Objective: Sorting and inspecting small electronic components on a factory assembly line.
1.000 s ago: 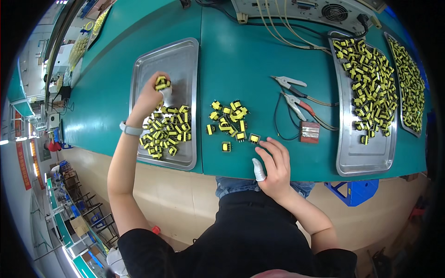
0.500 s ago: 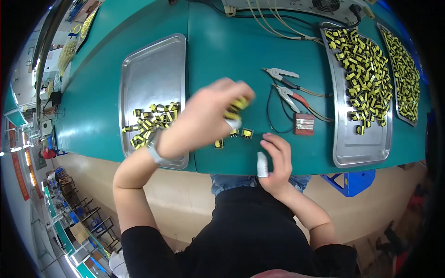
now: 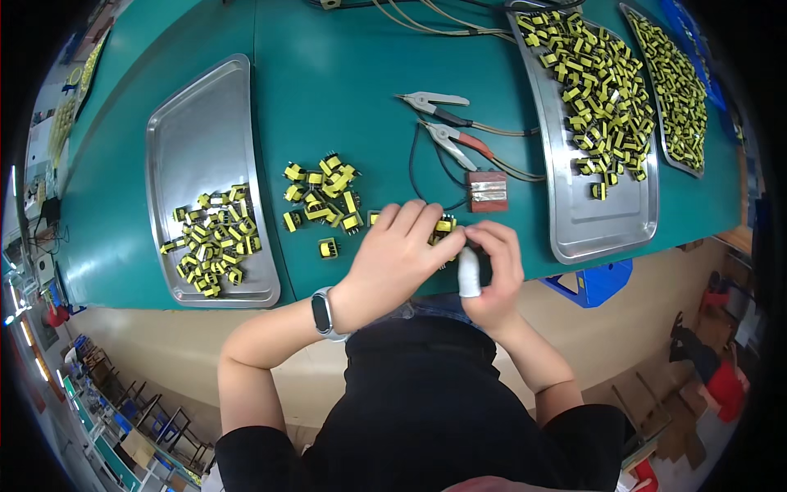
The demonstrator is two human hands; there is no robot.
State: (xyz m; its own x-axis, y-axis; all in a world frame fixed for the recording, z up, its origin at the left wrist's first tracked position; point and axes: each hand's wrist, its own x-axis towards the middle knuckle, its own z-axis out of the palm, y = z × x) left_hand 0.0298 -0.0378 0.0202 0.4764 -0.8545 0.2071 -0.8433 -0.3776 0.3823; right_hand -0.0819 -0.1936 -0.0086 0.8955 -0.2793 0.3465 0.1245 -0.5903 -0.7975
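My left hand (image 3: 398,258), with a grey wristband on its wrist, is bent palm down near the table's front edge. Yellow-and-black small transformers (image 3: 443,225) show between its fingers and thumb. Close against its thumb tip is my right hand (image 3: 497,275), fingers curled and a white cot on one digit; whatever its fingertips pinch is hidden. Left of the hands lies a loose pile of the same transformers (image 3: 325,197), with a single transformer (image 3: 329,248) apart from it, nearer me. Another transformer (image 3: 374,218) peeks out beside my left hand.
A metal tray (image 3: 197,123) at left holds transformers in its near part. At right, a fuller tray (image 3: 602,234) and another heaped tray (image 3: 684,160) stand. Two clip leads (image 3: 438,102) (image 3: 453,141) and a reddish block (image 3: 489,190) lie beyond my right hand.
My left hand has come down from above the table to meet my right hand. A pile of transformers now lies left of the hands. The whole view has shifted, moving the trays leftward in it.
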